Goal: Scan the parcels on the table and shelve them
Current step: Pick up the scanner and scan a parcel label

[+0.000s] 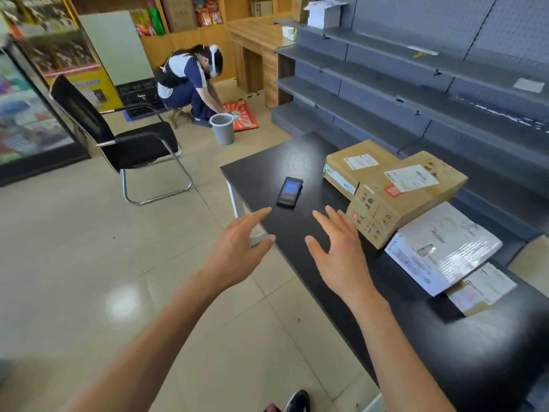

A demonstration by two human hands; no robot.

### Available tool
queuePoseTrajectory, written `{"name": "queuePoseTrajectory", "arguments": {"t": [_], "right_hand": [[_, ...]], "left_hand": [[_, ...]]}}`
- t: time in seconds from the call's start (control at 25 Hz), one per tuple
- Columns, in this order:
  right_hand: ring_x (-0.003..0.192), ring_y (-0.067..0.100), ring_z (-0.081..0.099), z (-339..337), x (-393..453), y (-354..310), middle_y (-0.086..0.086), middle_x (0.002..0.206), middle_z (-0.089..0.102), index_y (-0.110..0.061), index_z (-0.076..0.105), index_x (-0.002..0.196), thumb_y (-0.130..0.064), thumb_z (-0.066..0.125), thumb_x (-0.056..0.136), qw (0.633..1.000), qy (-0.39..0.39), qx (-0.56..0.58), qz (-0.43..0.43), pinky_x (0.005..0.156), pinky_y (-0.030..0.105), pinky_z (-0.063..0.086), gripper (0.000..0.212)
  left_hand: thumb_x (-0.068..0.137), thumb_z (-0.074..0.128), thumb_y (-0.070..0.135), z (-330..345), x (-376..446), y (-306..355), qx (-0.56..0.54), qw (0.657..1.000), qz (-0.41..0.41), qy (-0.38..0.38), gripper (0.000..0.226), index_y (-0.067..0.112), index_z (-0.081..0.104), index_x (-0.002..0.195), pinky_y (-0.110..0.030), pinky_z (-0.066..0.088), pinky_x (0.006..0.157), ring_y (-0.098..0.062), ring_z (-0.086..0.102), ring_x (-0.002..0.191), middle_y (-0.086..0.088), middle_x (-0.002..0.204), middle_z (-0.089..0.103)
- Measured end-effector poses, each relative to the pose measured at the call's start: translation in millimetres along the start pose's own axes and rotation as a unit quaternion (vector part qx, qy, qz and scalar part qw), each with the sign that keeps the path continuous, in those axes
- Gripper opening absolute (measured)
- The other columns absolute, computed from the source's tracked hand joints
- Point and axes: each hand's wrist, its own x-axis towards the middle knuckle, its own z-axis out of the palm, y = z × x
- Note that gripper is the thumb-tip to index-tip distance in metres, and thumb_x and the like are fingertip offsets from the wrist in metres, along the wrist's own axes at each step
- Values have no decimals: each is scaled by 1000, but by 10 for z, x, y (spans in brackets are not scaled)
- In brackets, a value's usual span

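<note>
A black handheld scanner (289,191) lies screen-up on the black table (297,227). Along the table's right side sit several parcels: a flat brown box (356,168) at the far end, a brown carton (407,194) with a white label overlapping it, a white plastic-wrapped parcel (442,248), and a small parcel (481,288) under that one's near corner. My left hand (240,248) hovers open at the table's left edge, just short of the scanner. My right hand (338,248) hovers open over the table, beside the brown carton. Neither hand touches anything.
Grey metal shelving (416,84) runs behind the table, nearly bare. A black chair (127,138) stands on the tiled floor to the left. Further back a person (193,81) crouches by a grey bucket (222,127). Wooden shelves and a desk line the back wall.
</note>
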Motion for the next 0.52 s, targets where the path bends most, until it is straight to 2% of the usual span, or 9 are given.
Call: {"name": "queuePoseTrajectory", "arguments": {"t": [0.36,0.52], "right_hand": [[155,12,8,430,1045,77,-8,164,29,-27,42,153,-30,58,102,999,-44,-28,0,123,45,24,54],[154,12,11,735,1721,-34,-8,162,33,-27,44,151,-29,59,101,998,-46,-33,-2,121,42,26,53]], "left_hand": [[99,60,43,10,929,-523,-46,998,-39,3,49,37,49,147,-41,43,112,-9,43,139,14,148,52],[99,61,38,-142,1547,-946,-75,996,-38,15,45,35,54,144,-40,45,112,-3,46,134,18,144,55]]}}
